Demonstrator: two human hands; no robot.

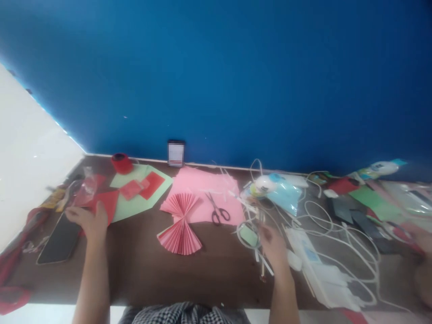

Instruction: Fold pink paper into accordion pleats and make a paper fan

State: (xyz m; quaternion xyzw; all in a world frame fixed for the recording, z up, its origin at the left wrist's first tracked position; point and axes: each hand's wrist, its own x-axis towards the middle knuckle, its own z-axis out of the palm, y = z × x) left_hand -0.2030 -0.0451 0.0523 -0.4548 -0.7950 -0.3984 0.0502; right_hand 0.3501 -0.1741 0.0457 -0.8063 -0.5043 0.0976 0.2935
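Note:
My left hand (89,221) is open, thumb and fingers apart, over red paper (110,202) and the top end of a dark flat slab (62,238). My right hand (274,245) is beside a roll of clear tape (248,234) and some thin white strips; motion blur hides whether its fingers grip anything. Between my hands lies a pink pleated paper fan (181,225), pinched in the middle like a bow. Black-handled scissors (218,211) rest on pink paper sheets (202,182) behind it.
Left of the pink sheets are light green paper (130,207) and a red roll (122,164). A phone (176,154) leans on the blue wall. White cables (364,243) and glue bottles (265,184) crowd the right. Another person's blurred hand (420,238) is at the right edge.

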